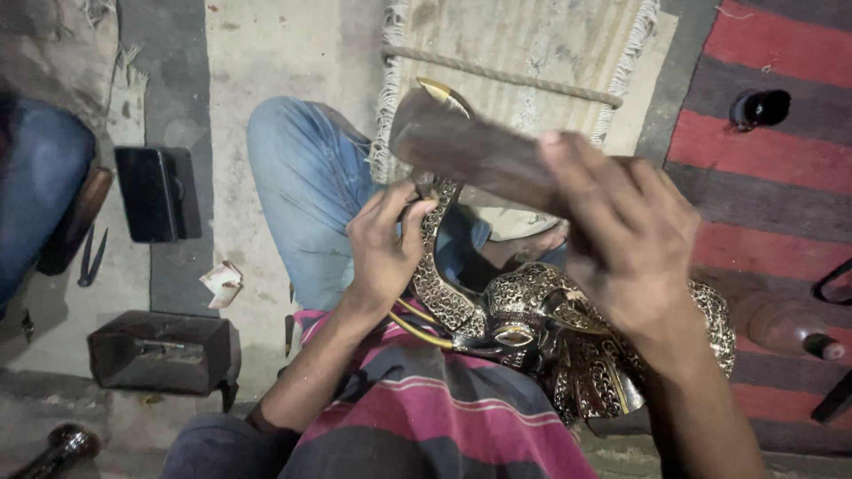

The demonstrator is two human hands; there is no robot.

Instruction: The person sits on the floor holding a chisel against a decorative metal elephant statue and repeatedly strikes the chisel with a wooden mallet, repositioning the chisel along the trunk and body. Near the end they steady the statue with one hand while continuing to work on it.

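right hand: I see it gripping dark wooden block
left hand: pinching ornate metal elephant's trunk
progress: engraving looks mostly finished

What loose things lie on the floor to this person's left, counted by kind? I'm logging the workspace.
Dark flat case: 1
Dark metal block: 1
Pliers-like tool: 1
Crumpled paper scrap: 1
Round-headed dark tool at the bottom corner: 1
Total: 5
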